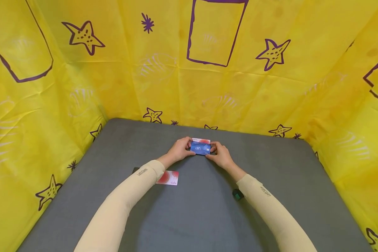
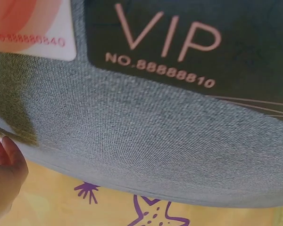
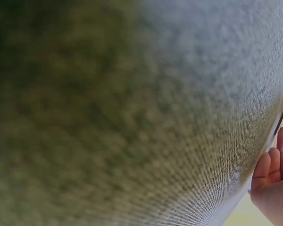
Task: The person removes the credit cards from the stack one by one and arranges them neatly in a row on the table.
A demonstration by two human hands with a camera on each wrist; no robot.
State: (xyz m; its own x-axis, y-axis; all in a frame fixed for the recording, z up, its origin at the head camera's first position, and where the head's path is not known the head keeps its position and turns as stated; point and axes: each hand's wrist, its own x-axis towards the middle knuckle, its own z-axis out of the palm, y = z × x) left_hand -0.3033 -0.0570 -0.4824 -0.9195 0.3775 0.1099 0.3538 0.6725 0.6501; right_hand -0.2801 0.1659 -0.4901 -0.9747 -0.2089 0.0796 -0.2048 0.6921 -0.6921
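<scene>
Toward the far part of the table, both hands hold a blue card (image 1: 200,148) with upside-down white lettering by its ends. My left hand (image 1: 178,149) pinches its left end, thumb at the near corner and fingers at the far one. At the other end, my right hand (image 1: 222,155) pinches it likewise. A white card with a red pattern (image 1: 201,140) shows just beyond the blue card's far edge, between the hands. In the left wrist view the left hand (image 2: 7,176) is only partly seen; the right wrist view catches part of the right hand (image 3: 276,183).
Below the left forearm lie a white card with red circles (image 1: 169,177) and a black VIP card (image 2: 179,47), side by side. A small dark object (image 1: 237,194) shows beside the right sleeve. Yellow patterned cloth (image 1: 163,77) stands around the grey table (image 1: 189,217).
</scene>
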